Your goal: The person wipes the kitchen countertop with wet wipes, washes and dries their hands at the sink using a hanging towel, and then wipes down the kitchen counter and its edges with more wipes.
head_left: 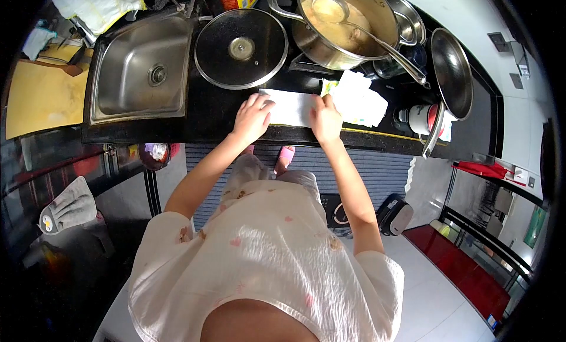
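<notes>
A folded white paper towel (pixel 287 108) lies flat on the black counter near its front edge. My left hand (pixel 253 118) is at the towel's left end, its bent fingers closed on that edge. At the opposite end, my right hand (pixel 326 119) has its fingers curled in and pinches the towel's edge. Just right of that hand is a soft white and green packet (pixel 359 103) with white sheets on it. Behind the left hand rests a round glass lid (pixel 240 47) with a steel rim.
A steel pot (pixel 330 53) of cloudy broth holds a ladle (pixel 383 44). A frying pan (pixel 453 74) stands at the right, its handle over the counter edge. Left are a sink (pixel 141 71) and a yellow cutting board (pixel 44 100) with a knife (pixel 73 65).
</notes>
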`<state>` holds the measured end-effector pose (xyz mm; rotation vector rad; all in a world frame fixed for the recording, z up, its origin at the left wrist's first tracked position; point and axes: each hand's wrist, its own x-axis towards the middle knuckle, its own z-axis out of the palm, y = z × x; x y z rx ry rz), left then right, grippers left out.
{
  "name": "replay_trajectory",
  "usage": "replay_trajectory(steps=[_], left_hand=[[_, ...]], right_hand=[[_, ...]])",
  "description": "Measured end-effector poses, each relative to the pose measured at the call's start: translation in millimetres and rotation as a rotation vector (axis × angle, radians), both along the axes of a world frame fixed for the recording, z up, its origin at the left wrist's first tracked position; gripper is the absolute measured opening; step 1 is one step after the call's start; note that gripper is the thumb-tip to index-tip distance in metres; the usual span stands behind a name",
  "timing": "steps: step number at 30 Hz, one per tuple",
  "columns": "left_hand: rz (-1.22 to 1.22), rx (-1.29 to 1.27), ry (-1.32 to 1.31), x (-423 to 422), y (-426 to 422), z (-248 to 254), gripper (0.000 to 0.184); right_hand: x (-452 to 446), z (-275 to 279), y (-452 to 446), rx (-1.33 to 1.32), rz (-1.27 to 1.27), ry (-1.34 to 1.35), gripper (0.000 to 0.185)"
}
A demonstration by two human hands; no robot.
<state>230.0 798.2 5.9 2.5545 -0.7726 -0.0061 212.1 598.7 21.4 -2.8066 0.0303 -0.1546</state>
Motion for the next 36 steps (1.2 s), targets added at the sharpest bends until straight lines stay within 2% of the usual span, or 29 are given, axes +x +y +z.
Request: replay_trajectory(steps=[2, 4, 5, 6, 8, 10, 16, 19, 20, 22, 23, 25, 28, 29, 32, 34, 36], left_hand=[[-0.100, 0.004, -0.003, -0.5, -8.4, -5.0, 0.033], [-0.180, 0.071, -0.093, -4.5, -22.6, -6.7, 0.040], [-0.224, 0.203, 0.040, -5.5, -23.9, -16.1, 0.049], [-0.211, 0.194, 0.026, -7.3, -24.6, -15.5, 0.051], [-0.189, 0.179, -0.006, -9.8, -24.7, -14.1, 0.054], [-0.157, 0.211, -0.028, -10.8, -21.6, -12.3, 0.055], [-0.184, 0.233, -0.031, -8.2, -14.0, -12.2, 0.054], [-0.186, 0.110, 0.046, -8.8, -6.5, -0.6, 0.053], [-0.129, 0.026, -0.008, -12.9, -1.5, 6.9, 0.046], [-0.060, -0.131, 0.192, -23.0, 19.3, 21.9, 0.036], [0.007, -0.250, 0.121, -32.1, 31.8, 26.4, 0.027], [0.155, -0.312, 0.167, -50.0, 67.8, 31.3, 0.027], [0.445, -0.405, 0.240, -68.5, 135.7, 28.2, 0.025], [0.555, -0.541, 0.324, -70.8, 158.7, 28.5, 0.024], [0.638, -0.523, 0.184, -59.7, 236.9, 15.7, 0.022], [0.698, -0.581, 0.212, -39.2, 286.5, 22.0, 0.020], [0.702, -0.587, 0.118, -15.7, 333.6, 27.2, 0.019]], right_hand=[[-5.5, -2.0, 3.5, 0.084, 0.205, -0.135, 0.026], [-7.8, -11.4, 13.0, 0.597, 0.064, 0.227, 0.021], [-3.8, -24.2, 13.9, 1.001, -0.085, 0.388, 0.022], [2.0, -29.6, 14.5, 1.399, -0.246, 0.550, 0.022], [8.5, -37.3, 5.5, 1.576, -0.422, 0.577, 0.028], [8.9, -28.4, 10.5, 1.462, -0.393, 0.572, 0.030], [9.7, -28.4, 5.0, 1.400, -0.348, 0.639, 0.030], [-1.0, -18.4, 4.8, 1.441, -0.257, 0.580, 0.023], [-3.8, -13.1, 4.1, 1.450, -0.198, 0.561, 0.022], [-12.8, 7.5, 5.6, 1.476, -0.127, 0.633, 0.020], [-18.7, 7.4, 7.9, 1.460, -0.103, 0.660, 0.020], [-25.9, 11.0, 23.3, 1.453, -0.023, 0.705, 0.019], [-23.6, 25.5, 66.2, 1.397, 0.115, 0.767, 0.016], [-16.1, 31.9, 86.9, 1.359, 0.199, 0.761, 0.016], [18.3, 57.5, 166.2, 1.343, 0.425, 0.791, 0.015], [55.7, 69.8, 232.2, 1.208, 0.563, 0.712, 0.015], [113.8, 50.3, 292.6, 0.865, 0.618, 0.546, 0.021]])
